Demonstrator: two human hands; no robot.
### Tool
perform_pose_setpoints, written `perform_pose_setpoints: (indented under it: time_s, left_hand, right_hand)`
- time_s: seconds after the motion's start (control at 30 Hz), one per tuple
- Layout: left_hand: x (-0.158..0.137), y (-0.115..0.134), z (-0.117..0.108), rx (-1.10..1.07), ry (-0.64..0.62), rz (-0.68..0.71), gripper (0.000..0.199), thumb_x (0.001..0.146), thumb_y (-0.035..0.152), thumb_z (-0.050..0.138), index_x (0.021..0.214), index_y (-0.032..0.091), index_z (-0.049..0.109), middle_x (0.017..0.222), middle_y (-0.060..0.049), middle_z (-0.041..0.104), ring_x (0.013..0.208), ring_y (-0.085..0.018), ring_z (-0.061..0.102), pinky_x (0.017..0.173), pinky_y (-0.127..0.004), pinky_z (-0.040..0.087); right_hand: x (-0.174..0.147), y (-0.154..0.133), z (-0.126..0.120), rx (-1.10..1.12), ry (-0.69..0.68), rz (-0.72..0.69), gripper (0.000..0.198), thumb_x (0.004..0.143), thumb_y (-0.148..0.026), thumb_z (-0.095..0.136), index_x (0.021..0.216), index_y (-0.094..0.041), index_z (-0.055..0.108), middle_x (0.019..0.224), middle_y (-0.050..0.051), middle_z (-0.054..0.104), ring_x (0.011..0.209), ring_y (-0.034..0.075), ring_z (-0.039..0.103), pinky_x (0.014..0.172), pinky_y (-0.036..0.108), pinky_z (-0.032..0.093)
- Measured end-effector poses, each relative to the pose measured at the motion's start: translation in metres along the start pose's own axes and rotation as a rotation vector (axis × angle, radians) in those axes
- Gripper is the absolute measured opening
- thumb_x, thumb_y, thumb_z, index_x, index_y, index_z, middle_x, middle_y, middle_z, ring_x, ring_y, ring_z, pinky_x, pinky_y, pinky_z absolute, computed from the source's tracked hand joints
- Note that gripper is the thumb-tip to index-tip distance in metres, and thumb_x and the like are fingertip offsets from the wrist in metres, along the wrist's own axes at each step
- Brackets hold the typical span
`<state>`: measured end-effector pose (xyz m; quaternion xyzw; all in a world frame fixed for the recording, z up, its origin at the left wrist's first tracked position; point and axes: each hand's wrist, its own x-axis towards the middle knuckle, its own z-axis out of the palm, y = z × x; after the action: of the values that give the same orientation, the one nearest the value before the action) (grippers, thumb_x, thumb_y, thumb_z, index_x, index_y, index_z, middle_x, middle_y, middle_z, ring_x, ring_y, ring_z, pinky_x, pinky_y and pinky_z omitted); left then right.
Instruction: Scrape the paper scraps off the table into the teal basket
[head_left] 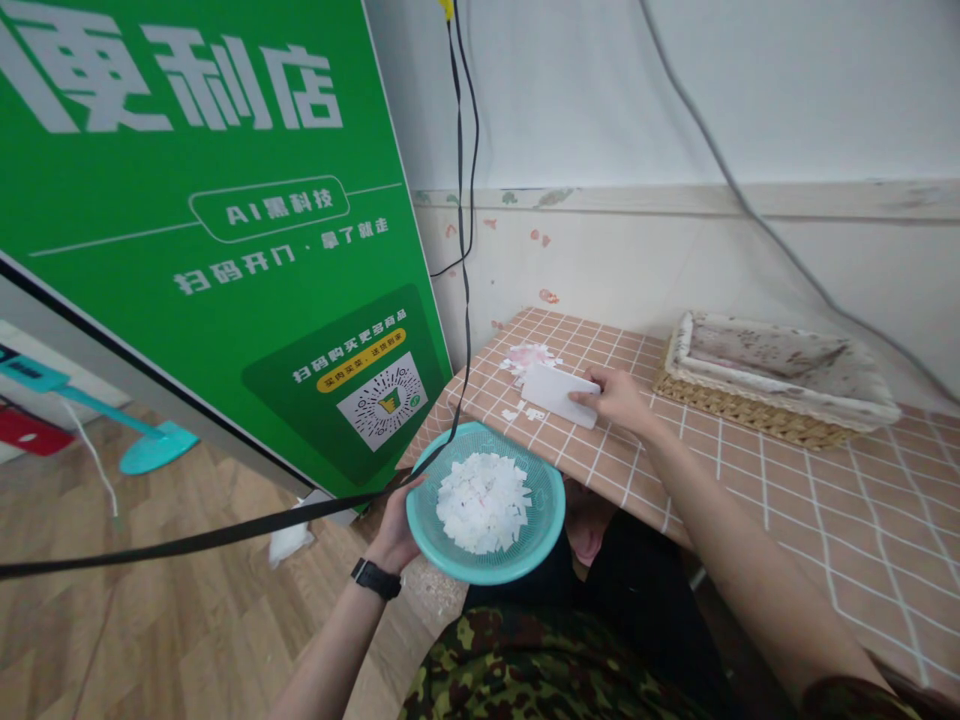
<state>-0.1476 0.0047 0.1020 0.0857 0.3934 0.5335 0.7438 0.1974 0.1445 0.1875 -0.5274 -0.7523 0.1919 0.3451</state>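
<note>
My left hand [397,530] grips the left rim of a turquoise plastic colander [546,535], held just below the table's front edge. A heap of small white paper scraps [484,502] lies inside it. On the table, my right hand [611,395] is closed on the right end of a flat white card [559,393], which is tilted on its long edge. More paper scraps [529,356], some pinkish, lie behind the card, and a few loose white bits [534,413] lie in front of it.
A wicker basket [750,405] with a cloth liner stands on the brown checked tablecloth [795,500], right of my hand. A green cabinet [225,330] rises at the left. A black cable [337,508] crosses in front of it and over the colander's rim. A wall borders the table's back.
</note>
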Motion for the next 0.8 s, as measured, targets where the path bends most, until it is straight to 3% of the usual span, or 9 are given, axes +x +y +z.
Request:
perform_pose_setpoints:
  time_s: [0.17, 0.4, 0.67, 0.8]
  left_hand:
    - [0.001, 0.002, 0.001, 0.011, -0.042, -0.026, 0.026, 0.078, 0.024, 0.058, 0.097, 0.008, 0.064, 0.087, -0.015, 0.072, 0.088, -0.030, 0.066, 0.083, -0.042, 0.048]
    - [0.002, 0.002, 0.003, -0.004, -0.023, -0.019, 0.028, 0.077, 0.023, 0.058, 0.100, 0.009, 0.064, 0.086, -0.013, 0.072, 0.087, -0.030, 0.066, 0.084, -0.042, 0.048]
    - [0.003, 0.002, 0.002, 0.000, -0.013, -0.022, 0.027, 0.077, 0.024, 0.057, 0.099, 0.008, 0.064, 0.084, -0.014, 0.072, 0.089, -0.031, 0.066, 0.085, -0.043, 0.047]
    - [0.002, 0.001, 0.004, -0.014, -0.019, -0.022, 0.029, 0.078, 0.024, 0.057, 0.102, 0.009, 0.063, 0.088, -0.014, 0.072, 0.089, -0.031, 0.066, 0.085, -0.043, 0.048]
  right_hand:
    - [-0.004, -0.004, 0.023, 0.097, -0.041, -0.062, 0.025, 0.075, -0.040, 0.055, 0.078, -0.017, 0.063, 0.069, 0.002, 0.062, 0.059, 0.015, 0.053, 0.053, 0.026, 0.038]
    - [-0.005, -0.006, 0.036, 0.165, 0.074, -0.028, 0.033, 0.078, -0.037, 0.054, 0.101, -0.017, 0.064, 0.090, 0.007, 0.068, 0.071, 0.020, 0.060, 0.061, 0.031, 0.047]
    - [-0.004, -0.003, 0.027, 0.078, 0.150, -0.001, 0.032, 0.076, -0.035, 0.055, 0.101, -0.016, 0.065, 0.085, 0.006, 0.069, 0.068, 0.019, 0.060, 0.060, 0.030, 0.046]
    - [-0.004, 0.000, 0.025, 0.043, 0.078, -0.019, 0.026, 0.074, -0.033, 0.057, 0.091, -0.016, 0.066, 0.078, 0.004, 0.067, 0.063, 0.018, 0.058, 0.058, 0.029, 0.044]
